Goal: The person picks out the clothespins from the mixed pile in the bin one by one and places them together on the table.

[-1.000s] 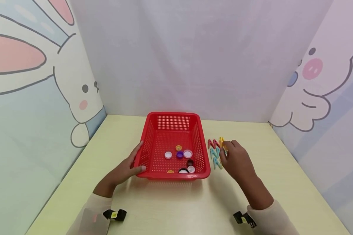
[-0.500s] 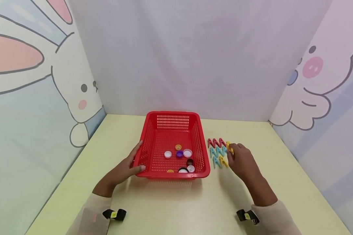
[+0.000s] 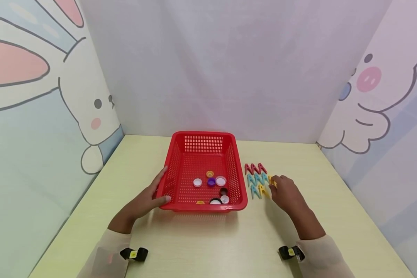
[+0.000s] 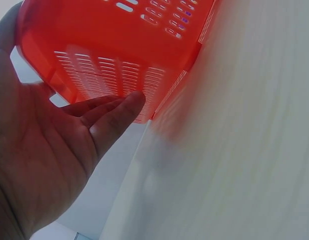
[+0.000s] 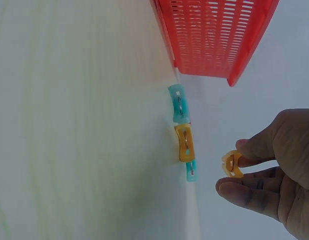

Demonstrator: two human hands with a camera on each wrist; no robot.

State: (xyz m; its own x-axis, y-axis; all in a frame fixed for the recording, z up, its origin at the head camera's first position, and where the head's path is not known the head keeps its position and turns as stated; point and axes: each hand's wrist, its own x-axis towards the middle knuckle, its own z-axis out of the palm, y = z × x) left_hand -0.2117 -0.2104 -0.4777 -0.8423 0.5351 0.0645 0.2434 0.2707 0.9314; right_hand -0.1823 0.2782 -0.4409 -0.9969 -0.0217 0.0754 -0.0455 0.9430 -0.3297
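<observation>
My left hand [image 3: 140, 202] grips the left rim of a red plastic basket [image 3: 203, 207], with its thumb over the rim and its fingers against the outer wall. My right hand [image 3: 287, 194] pinches a yellow clothespin [image 5: 232, 164] between thumb and fingertips, held off the table in the right wrist view. Beside the basket lie rows of clothespins: red clothespins [image 3: 253, 168] at the back, light-blue clothespins [image 3: 258, 178] in the middle. The front row has a light-blue clothespin [image 3: 255, 192] and a yellow clothespin [image 3: 263, 190] side by side.
Several bottle caps lie in the basket, among them a purple cap [image 3: 211, 182], a white cap [image 3: 197, 182] and a dark cap [image 3: 224, 191]. The pale table [image 3: 194, 243] meets a plain back curtain [image 3: 208, 77] and side panels with cartoon animals.
My right hand has moved right, then slightly nearer and lower, carrying the yellow clothespin. The back and middle rows, partly covered before, now show more fully. My left hand stays on the basket.
</observation>
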